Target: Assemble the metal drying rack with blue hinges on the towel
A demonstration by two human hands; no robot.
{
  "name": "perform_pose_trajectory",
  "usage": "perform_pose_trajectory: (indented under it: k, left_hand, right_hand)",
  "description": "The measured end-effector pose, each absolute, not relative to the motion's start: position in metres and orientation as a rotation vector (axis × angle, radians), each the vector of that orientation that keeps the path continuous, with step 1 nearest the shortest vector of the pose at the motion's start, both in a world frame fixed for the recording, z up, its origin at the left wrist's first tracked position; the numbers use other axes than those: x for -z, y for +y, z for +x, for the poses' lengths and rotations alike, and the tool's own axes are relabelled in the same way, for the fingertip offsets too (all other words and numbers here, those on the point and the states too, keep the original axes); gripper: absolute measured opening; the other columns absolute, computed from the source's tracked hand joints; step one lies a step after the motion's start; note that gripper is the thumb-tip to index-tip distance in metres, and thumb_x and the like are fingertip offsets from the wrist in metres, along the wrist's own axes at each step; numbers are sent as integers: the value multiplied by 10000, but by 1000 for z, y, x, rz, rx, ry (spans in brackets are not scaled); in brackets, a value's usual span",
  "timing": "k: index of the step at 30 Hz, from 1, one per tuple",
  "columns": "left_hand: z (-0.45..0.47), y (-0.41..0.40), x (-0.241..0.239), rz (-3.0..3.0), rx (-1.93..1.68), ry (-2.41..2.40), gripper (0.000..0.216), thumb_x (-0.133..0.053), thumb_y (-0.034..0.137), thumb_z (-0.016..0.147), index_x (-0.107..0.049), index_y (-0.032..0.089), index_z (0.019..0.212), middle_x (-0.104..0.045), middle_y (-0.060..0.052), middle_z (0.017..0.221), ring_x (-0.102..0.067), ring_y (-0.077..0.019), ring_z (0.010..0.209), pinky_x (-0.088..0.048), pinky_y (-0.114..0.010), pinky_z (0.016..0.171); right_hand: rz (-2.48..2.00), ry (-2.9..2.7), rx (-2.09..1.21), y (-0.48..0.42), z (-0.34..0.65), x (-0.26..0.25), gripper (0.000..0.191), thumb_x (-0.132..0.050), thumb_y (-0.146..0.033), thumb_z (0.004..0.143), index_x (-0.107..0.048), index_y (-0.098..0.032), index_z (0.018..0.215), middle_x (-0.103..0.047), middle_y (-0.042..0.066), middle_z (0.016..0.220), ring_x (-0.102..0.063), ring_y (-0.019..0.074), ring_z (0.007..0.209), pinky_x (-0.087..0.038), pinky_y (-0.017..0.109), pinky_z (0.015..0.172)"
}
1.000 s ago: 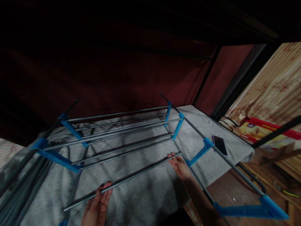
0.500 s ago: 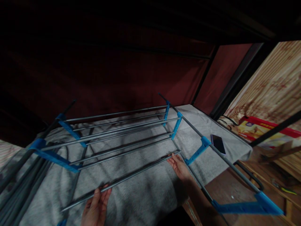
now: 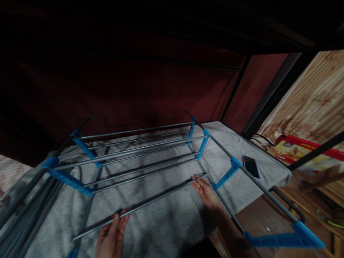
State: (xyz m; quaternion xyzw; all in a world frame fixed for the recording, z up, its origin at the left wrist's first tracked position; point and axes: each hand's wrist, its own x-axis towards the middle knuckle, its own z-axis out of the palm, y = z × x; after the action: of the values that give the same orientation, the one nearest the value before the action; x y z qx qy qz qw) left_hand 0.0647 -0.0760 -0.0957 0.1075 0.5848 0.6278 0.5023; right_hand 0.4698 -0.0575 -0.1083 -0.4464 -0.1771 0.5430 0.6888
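The left hand (image 3: 112,237), at the bottom edge and cut off at the wrist, lies with long, nearly straight fingers under a loose grey rod (image 3: 161,196). The rod crosses its fingertips, but the light is too dim to tell whether the thumb clamps it. The right hand (image 3: 206,190), right of centre, has its fingertips closed on the rod's upper right end, and its forearm runs down into shadow.

The rod slants from lower left to right of centre. Its low end pokes free past the left hand over a grey cloth (image 3: 161,229).

Above it, mid-frame, stands the rack (image 3: 268,194), with thin rungs held between blue clips (image 3: 68,178). A bare strip of cloth lies between the rod and the nearest rung. The rod's upper end is just beside the clip (image 3: 226,175) on the right rail, apart from it.

A dark phone (image 3: 251,166) lies on the cloth just right of that rail, near the cloth's edge. Further right a red box (image 3: 303,152) is partly crossed by a black bar. Spare rods (image 3: 24,211) run off the lower left corner. The upper half of the frame is almost black.
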Motion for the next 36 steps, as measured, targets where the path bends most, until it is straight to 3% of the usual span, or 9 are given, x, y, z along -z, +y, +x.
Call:
perform_pose_trajectory:
  k: [4, 10, 16, 23, 28, 32, 34, 36]
  left_hand:
    - [62, -74, 107, 372, -1510, 1472, 233, -841, 408, 800, -671, 250, 778, -801, -37, 904, -819, -270, 972, -683, -500, 1056]
    - [60, -74, 113, 282, -1529, 1437, 208, -857, 311, 746, -659, 248, 722, -771, -3, 846, -798, -232, 920, -659, -496, 1096]
    - [62, -77, 99, 310, -1458, 1431, 167, -793, 287, 813, -662, 255, 714, -798, -16, 864, -820, -262, 958, -659, -513, 1099]
    - [69, -80, 75, 240, -1377, 1447, 153, -720, 208, 854, -652, 254, 725, -819, -33, 866, -838, -258, 961, -663, -440, 1083]
    - [75, -80, 58, 179, -1313, 1427, 223, -670, 198, 927, -650, 235, 708, -823, -76, 829, -837, -237, 901, -688, -368, 970]
    - [78, -82, 54, 242, -1222, 1454, 101, -688, 189, 894, -712, 187, 796, -834, -126, 871, -828, -234, 860, -681, -324, 848]
    - [78, -86, 58, 360, -1165, 1506, 48, -731, 229, 848, -740, 182, 853, -825, -102, 840, -809, -239, 812, -667, -321, 775]
    - [77, -91, 66, 590, -1106, 1617, 141, -765, 342, 827, -761, 214, 885, -789, -50, 754, -770, -244, 744, -639, -327, 700]
  right_hand:
    - [-980, -377, -1195, -59, 469, 106, 339, -1011, -430, 677, -780, -310, 893, -838, 24, 1011, -770, 293, 1054, -614, 514, 1065]
    - [-968, -329, -1206, -60, 468, 106, 319, -1025, -440, 688, -763, -307, 813, -822, -1, 933, -764, 247, 946, -654, 430, 986]
    - [-970, -333, -1196, -58, 470, 111, 352, -1035, -430, 649, -771, -301, 845, -829, 5, 982, -754, 258, 999, -637, 473, 1014]
    - [-970, -365, -1198, -58, 471, 114, 376, -1031, -435, 649, -764, -306, 880, -827, 27, 1028, -748, 288, 1067, -597, 526, 1069]
    - [-971, -368, -1212, -59, 471, 115, 356, -1005, -461, 693, -761, -305, 900, -811, 25, 1009, -751, 264, 1014, -586, 512, 1080]
    - [-971, -336, -1226, -57, 473, 113, 330, -986, -459, 708, -710, -305, 801, -790, 13, 935, -743, 257, 947, -585, 527, 1089]
    - [-973, -326, -1229, -56, 473, 112, 351, -989, -463, 695, -685, -304, 765, -783, 15, 906, -738, 260, 920, -590, 535, 1084]
    - [-980, -313, -1229, -56, 473, 110, 380, -1000, -466, 669, -662, -307, 736, -774, 12, 870, -732, 261, 895, -601, 537, 1068]
